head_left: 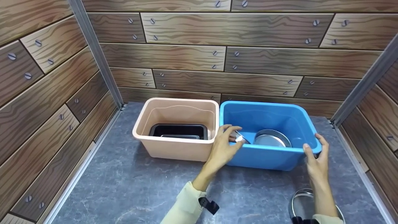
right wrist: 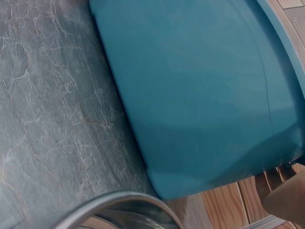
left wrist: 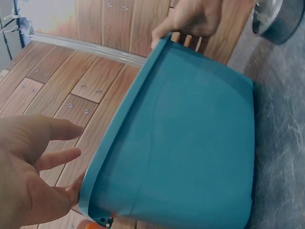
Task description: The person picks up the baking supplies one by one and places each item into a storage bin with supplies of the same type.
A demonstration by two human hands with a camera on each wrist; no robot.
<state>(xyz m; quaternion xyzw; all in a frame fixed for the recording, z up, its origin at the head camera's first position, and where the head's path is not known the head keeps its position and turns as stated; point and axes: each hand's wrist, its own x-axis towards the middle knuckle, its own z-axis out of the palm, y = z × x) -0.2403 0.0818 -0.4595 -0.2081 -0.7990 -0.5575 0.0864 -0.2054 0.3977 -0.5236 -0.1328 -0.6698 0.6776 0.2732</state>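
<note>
A blue plastic bin (head_left: 259, 157) stands on the tabletop. My right hand (head_left: 318, 161) grips its front right corner, with the thumb over the rim and the fingers around the outside. At the front left corner is my left hand (head_left: 223, 144); its fingers are spread, and one touches the rim in the left wrist view. A shiny metal piece (head_left: 238, 137) shows between thumb and forefinger in the head view; its full shape is hidden, and I cannot tell whether the hand touches it. Inside the bin lies a round metal pan (head_left: 271, 140).
Left of the blue bin stands a beige bin (head_left: 178, 149) with a black rectangular pan (head_left: 178, 130) in it. Another round metal tin (head_left: 300, 203) sits on the table below my right forearm. Wood-patterned walls (head_left: 186, 56) enclose the back and sides.
</note>
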